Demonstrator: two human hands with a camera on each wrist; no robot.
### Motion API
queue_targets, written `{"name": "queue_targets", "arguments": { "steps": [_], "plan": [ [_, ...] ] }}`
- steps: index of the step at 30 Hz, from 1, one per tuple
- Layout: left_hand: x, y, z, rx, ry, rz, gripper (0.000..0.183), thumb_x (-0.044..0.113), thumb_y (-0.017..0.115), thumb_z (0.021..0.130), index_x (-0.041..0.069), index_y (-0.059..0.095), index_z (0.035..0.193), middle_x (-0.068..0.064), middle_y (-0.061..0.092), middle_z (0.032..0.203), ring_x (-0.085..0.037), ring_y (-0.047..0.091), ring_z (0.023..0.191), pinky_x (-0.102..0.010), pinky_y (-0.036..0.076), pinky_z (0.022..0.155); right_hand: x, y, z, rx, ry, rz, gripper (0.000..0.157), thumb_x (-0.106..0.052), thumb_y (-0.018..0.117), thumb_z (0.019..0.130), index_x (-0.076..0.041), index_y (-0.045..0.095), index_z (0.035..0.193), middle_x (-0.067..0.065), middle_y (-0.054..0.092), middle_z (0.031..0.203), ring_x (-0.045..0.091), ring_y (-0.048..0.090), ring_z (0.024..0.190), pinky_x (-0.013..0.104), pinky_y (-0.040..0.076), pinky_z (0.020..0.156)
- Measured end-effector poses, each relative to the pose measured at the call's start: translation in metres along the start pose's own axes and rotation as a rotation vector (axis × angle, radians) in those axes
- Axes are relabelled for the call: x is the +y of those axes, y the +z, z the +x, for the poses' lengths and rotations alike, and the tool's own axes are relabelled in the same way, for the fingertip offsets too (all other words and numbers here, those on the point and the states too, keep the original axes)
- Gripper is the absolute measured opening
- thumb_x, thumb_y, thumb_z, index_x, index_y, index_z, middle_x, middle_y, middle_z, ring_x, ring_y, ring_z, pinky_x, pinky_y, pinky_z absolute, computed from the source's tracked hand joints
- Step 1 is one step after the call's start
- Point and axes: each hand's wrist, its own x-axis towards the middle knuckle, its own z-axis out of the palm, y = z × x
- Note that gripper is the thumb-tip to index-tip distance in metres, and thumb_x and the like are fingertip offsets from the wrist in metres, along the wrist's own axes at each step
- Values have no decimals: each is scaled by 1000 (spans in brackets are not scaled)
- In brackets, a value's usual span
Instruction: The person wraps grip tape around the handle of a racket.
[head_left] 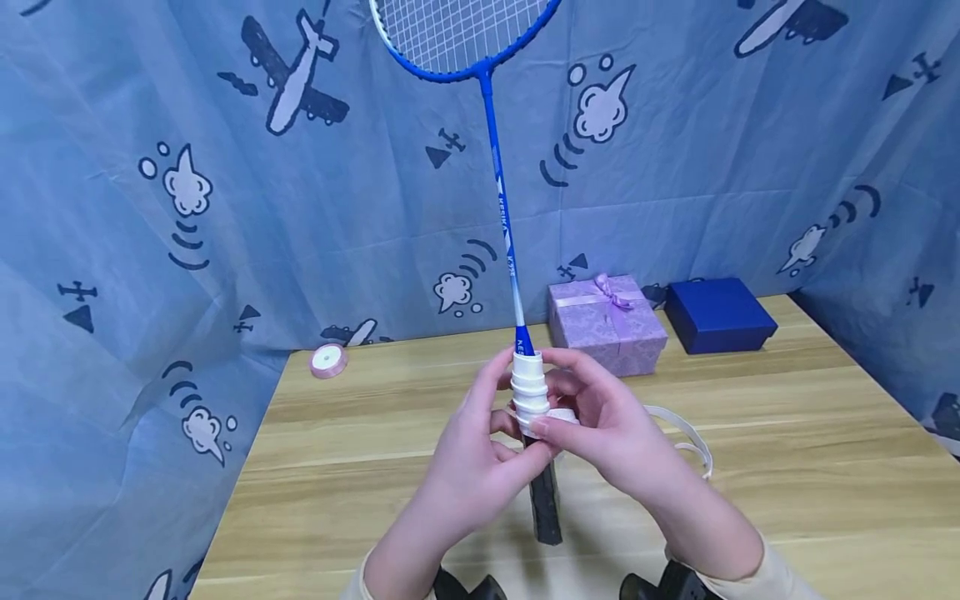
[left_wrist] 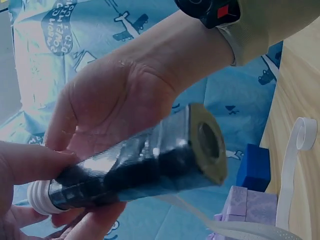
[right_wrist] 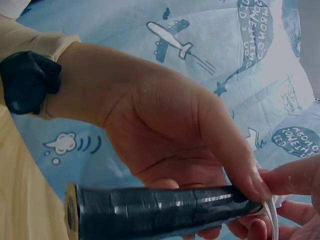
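A blue and white badminton racket (head_left: 501,200) stands nearly upright in front of me, its strung head partly out of the head view. White grip tape (head_left: 529,392) circles the top of its handle in several ridged, overlapping turns. Below, the black handle (head_left: 546,504) is bare; its butt end faces the left wrist camera. My left hand (head_left: 468,462) grips the wrapped part from the left, thumb low across the handle. From the right, my right hand (head_left: 626,429) pinches the tape at the lowest turn, thumb in front. A loose tape tail (head_left: 693,433) loops out behind that hand.
On the wooden table (head_left: 337,467), a lilac gift box (head_left: 600,333) with a bow and a dark blue box (head_left: 720,317) stand at the back right. A small pink-and-white ribbon roll (head_left: 328,361) lies back left. A blue printed curtain (head_left: 300,208) hangs behind and beside.
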Motion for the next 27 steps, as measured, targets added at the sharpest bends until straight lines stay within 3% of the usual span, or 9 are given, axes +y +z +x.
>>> {"name": "queue_targets", "arguments": {
  "steps": [4, 10, 18, 22, 27],
  "plan": [
    [1, -1, 0, -26, -10, -72, 89, 3, 79, 89, 38, 33, 156, -5, 47, 138, -15, 72, 85, -36, 66, 63, 0, -1, 0, 10, -3, -47, 57, 10, 70, 90, 0, 49, 143, 14, 68, 114, 21, 64, 95, 25, 58, 78],
    [1, -9, -1, -115, -9, -287, 89, -6, 74, 88, 32, 32, 157, -12, 41, 142, -21, 73, 97, -40, 67, 73, -2, -8, -1, -75, -80, -52, 60, 11, 66, 93, 2, 46, 148, 15, 65, 119, 22, 64, 101, 24, 58, 84],
    [0, -13, -1, -174, 104, -377, 91, -14, 69, 87, 22, 30, 161, -18, 43, 144, -27, 70, 96, -42, 66, 76, -2, -6, -4, -109, -237, -96, 61, 17, 60, 94, 6, 42, 152, 5, 65, 115, 17, 62, 98, 22, 56, 82],
    [-3, -13, 0, -200, 162, -404, 90, -14, 69, 87, 18, 29, 161, -23, 41, 144, -22, 68, 95, -43, 66, 74, -1, -5, -4, -106, -249, -80, 62, 17, 59, 94, 5, 41, 153, 5, 64, 116, 16, 62, 99, 22, 56, 82],
    [-6, -13, 3, -259, 216, -502, 88, -15, 63, 90, 12, 22, 163, -25, 32, 151, -26, 63, 101, -49, 66, 77, 1, -3, -3, -143, -240, 40, 66, 19, 54, 96, 3, 34, 157, 5, 66, 127, 16, 66, 102, 27, 60, 67]
  ]
}}
